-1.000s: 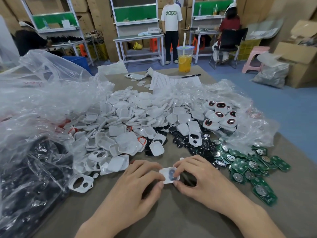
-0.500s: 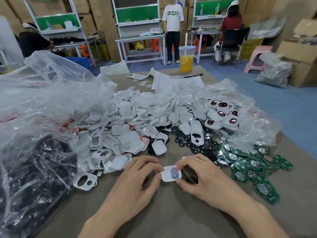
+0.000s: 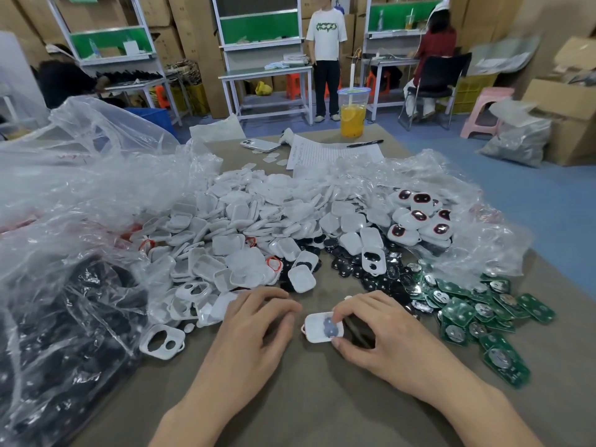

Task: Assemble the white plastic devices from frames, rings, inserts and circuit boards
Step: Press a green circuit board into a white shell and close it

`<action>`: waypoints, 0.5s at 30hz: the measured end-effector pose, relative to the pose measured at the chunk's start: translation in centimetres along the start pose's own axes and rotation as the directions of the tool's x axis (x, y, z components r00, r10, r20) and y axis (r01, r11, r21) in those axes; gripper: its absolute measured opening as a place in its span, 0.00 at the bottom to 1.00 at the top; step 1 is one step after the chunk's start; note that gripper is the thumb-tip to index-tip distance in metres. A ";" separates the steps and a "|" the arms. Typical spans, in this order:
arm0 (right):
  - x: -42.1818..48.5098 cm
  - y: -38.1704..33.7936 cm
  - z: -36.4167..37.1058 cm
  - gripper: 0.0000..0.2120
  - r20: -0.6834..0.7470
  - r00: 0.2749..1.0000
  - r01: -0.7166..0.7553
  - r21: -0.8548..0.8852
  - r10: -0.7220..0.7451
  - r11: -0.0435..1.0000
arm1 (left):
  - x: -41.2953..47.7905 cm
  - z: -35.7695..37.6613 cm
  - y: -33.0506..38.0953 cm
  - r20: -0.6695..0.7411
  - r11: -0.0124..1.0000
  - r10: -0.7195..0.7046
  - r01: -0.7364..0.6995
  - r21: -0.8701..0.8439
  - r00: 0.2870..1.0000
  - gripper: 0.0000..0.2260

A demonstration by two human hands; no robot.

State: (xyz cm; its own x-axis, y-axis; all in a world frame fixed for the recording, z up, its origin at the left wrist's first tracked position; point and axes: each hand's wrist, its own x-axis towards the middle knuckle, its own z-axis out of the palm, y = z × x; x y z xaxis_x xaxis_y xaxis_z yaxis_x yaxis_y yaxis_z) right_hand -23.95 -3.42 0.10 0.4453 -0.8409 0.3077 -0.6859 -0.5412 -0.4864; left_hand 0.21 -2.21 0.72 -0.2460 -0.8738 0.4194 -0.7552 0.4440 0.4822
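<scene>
The right hand (image 3: 387, 337) pinches a white shell (image 3: 317, 329) with a dark round insert between thumb and forefinger, near the middle of the table's (image 3: 290, 401) near edge. The left hand (image 3: 254, 327) lies just beside it, fingers loosely curled, grasping nothing. With only 1 hand on it, the shell could tilt and the insert slip out or seat crooked. A dark shape (image 3: 358, 332) under the right fingers is unidentifiable, and the insert's detail is blurred.

Assembly workshop; workbenches (image 3: 265, 72); stacked cartons (image 3: 190, 30); bulk parts (image 3: 245, 221)
</scene>
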 end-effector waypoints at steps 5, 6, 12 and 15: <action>-0.2 -0.4 -0.2 0.17 -0.005 1.000 -0.028 0.014 0.028 1.000 | 0.7 0.2 -0.4 -0.072 0.997 -0.054 0.058 0.055 0.996 0.08; -0.2 -0.5 -0.3 0.16 -0.032 0.999 -0.035 0.025 0.036 0.999 | 1.0 0.3 -0.5 -0.077 0.995 -0.043 0.049 0.085 0.996 0.08; 3.5 0.8 -1.3 0.12 -0.252 0.963 -0.106 -0.047 0.091 0.993 | 4.4 1.0 -1.2 -0.106 0.968 0.055 -0.028 0.248 0.993 0.09; 6.8 1.6 -1.2 0.15 -0.198 0.969 -0.182 -0.173 0.146 0.968 | 7.0 1.2 -1.7 -0.162 0.955 0.115 -0.064 0.290 0.980 0.08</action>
State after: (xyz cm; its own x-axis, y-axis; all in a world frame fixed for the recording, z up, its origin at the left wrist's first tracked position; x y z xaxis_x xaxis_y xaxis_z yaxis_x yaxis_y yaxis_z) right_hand -22.68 -9.99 2.41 0.2172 -0.8953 0.3888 -0.8443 -0.3723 -0.3855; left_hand -0.97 -9.34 1.93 -0.2296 -0.7732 0.5911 -0.8816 0.4226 0.2104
